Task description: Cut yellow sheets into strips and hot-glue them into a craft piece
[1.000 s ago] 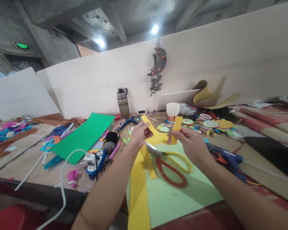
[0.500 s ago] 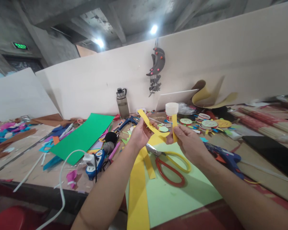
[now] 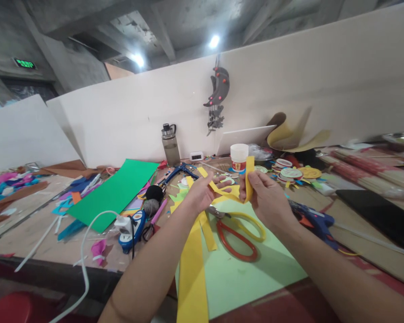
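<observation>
Yellow strip (image 3: 249, 167), just one, bridges fingers (image 3: 256, 181) of two hands (image 3: 269, 196).

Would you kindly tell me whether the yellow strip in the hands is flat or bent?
Bent: the yellow strip dips beside the left hand, then turns upward where the right hand pinches it.

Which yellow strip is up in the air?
The narrow, curved strip pinched in the right hand. The wide strip and the narrow one beside the scissors lie on the pale green sheet instead.
</observation>
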Tool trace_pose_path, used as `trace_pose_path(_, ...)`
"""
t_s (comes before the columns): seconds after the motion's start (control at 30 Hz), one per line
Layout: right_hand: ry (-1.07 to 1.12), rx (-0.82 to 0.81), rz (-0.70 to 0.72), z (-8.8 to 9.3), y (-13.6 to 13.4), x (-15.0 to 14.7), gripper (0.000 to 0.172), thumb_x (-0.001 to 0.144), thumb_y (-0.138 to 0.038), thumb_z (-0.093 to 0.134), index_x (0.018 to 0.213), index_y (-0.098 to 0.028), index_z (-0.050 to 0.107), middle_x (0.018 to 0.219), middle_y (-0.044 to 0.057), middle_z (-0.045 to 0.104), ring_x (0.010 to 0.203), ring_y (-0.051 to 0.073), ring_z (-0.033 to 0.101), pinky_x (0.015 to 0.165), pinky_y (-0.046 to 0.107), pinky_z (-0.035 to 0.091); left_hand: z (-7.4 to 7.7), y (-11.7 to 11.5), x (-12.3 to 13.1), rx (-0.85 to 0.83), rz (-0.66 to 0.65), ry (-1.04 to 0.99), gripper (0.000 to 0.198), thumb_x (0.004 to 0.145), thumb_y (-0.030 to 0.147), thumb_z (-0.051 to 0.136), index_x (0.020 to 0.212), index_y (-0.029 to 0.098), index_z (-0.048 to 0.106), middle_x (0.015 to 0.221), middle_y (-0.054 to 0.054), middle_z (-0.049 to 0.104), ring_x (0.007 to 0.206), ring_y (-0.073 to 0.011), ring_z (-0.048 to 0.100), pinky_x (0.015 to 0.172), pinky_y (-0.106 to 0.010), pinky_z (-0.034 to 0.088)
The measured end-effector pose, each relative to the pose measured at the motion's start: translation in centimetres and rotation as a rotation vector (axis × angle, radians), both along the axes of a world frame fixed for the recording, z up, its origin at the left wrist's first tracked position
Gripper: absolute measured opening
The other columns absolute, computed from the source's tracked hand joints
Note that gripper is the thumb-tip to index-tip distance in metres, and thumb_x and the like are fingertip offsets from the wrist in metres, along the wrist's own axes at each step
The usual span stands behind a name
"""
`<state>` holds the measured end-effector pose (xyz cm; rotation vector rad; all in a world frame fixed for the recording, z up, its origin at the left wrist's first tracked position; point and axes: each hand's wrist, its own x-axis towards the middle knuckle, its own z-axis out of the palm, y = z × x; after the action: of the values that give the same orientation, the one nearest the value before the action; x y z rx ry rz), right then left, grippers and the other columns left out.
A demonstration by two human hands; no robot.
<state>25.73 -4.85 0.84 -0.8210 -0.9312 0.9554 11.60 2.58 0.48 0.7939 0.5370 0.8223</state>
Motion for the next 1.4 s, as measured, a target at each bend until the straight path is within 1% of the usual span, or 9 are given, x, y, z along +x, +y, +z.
trace_pose_path(0.07, 0.023, -0.021, -0.019, -0.1, 0.0, 0.0, 0.025, 0.078, -0.046, 0.062, 0.073, -0.023, 0.055, 0.06, -0.003, 0.053, 0.044, 0.009, 0.045, 0.039, 0.024, 0.037, -0.4, -0.3, 0.2, 0.006, -0.011, 0.042, 0.019, 0.087, 0.02, 0.048, 0.099, 0.007, 0.054, 0.094, -0.019, 0.066, 0.08, -0.0233, 0.067, 0.074, -0.039, 0.053)
trace_pose_path(0.17, 0.029, -0.059, -0.028, -0.2, -0.1, -0.1, 0.026, 0.077, -0.048, 0.063, 0.073, -0.024, 0.053, 0.055, -0.004, 0.051, 0.038, 0.009, 0.043, 0.035, 0.024, 0.034, -0.7, -0.7, 0.6, 0.028, 0.009, 0.086, 0.027, 0.084, 0.01, 0.048, 0.111, 0.011, 0.047, 0.091, -0.016, 0.067, 0.072, -0.0216, 0.068, 0.071, -0.04, 0.053)
trace_pose_path(0.3, -0.022, -0.096, -0.048, -0.3, -0.2, -0.3, 0.025, 0.079, -0.049, 0.059, 0.073, -0.025, 0.053, 0.051, -0.005, 0.049, 0.034, 0.008, 0.04, 0.031, 0.023, 0.028, -0.3, -1.3, 1.0, 0.06, 0.049, 0.049, 0.029, 0.086, 0.021, 0.051, 0.114, 0.016, 0.046, 0.079, -0.009, 0.066, 0.062, -0.0162, 0.064, 0.062, -0.031, 0.051)
trace_pose_path(0.53, 0.01, -0.077, -0.122, -0.1, -0.4, -0.1, 0.028, 0.081, -0.051, 0.056, 0.074, -0.024, 0.052, 0.05, -0.006, 0.045, 0.034, 0.007, 0.036, 0.03, 0.02, 0.025, 0.2, -2.9, 1.7, 0.125, -0.089, -0.082, 0.044, 0.081, 0.053, 0.054, 0.107, 0.018, 0.055, 0.06, 0.003, 0.045, 0.046, -0.0054, 0.038, 0.045, -0.017, 0.034)
trace_pose_path(0.77, -0.09, -0.109, -0.067, -0.7, -0.2, -0.4, 0.031, 0.08, -0.05, 0.056, 0.071, -0.022, 0.051, 0.047, -0.007, 0.043, 0.032, 0.004, 0.032, 0.029, 0.017, 0.025, 0.2, -2.7, 1.6, 0.215, 0.021, -0.075, 0.037, 0.072, 0.027, 0.07, 0.106, 0.017, 0.058, 0.066, 0.003, 0.048, 0.052, -0.0051, 0.041, 0.048, -0.017, 0.032)
trace_pose_path(0.9, -0.19, -0.124, -0.036, -0.9, -0.2, -0.7, 0.032, 0.081, -0.051, 0.055, 0.071, -0.021, 0.051, 0.046, -0.008, 0.044, 0.029, 0.004, 0.032, 0.027, 0.016, 0.022, -0.1, -2.4, 1.8, 0.253, 0.138, -0.016, 0.03, 0.08, 0.035, 0.061, 0.103, 0.015, 0.061, 0.076, -0.004, 0.06, 0.063, -0.0091, 0.053, 0.058, -0.021, 0.041)
trace_pose_path(1.03, -0.257, -0.156, -0.022, -0.7, -0.4, -1.2, 0.031, 0.079, -0.052, 0.055, 0.077, -0.021, 0.057, 0.045, -0.008, 0.044, 0.028, 0.005, 0.033, 0.026, 0.017, 0.024, -0.1, -2.9, 2.4, 0.215, 0.145, 0.023, 0.034, 0.082, 0.041, 0.059, 0.106, 0.017, 0.06, 0.079, -0.005, 0.063, 0.065, -0.0117, 0.058, 0.062, -0.024, 0.046)
trace_pose_path(1.23, -0.362, -0.121, -0.038, -0.7, -0.5, -1.9, 0.035, 0.082, -0.05, 0.053, 0.064, -0.02, 0.052, 0.046, -0.006, 0.044, 0.031, 0.006, 0.037, 0.029, 0.018, 0.026, 0.1, -4.4, 3.0, 0.272, 0.029, -0.047, 0.05, 0.081, 0.057, 0.049, 0.11, 0.017, 0.06, 0.06, -0.001, 0.056, 0.043, -0.0086, 0.045, 0.047, -0.023, 0.044)
trace_pose_path(1.4, -0.383, -0.12, -0.033, -0.8, -0.2, -2.1, 0.04, 0.082, -0.052, 0.051, 0.058, -0.02, 0.046, 0.045, -0.006, 0.041, 0.031, 0.006, 0.034, 0.03, 0.02, 0.026, -0.6, -4.6, 3.2, 0.336, 0.026, 0.019, 0.05, 0.078, 0.053, 0.058, 0.114, 0.019, 0.06, 0.066, -0.001, 0.06, 0.043, -0.0073, 0.043, 0.04, -0.02, 0.038)
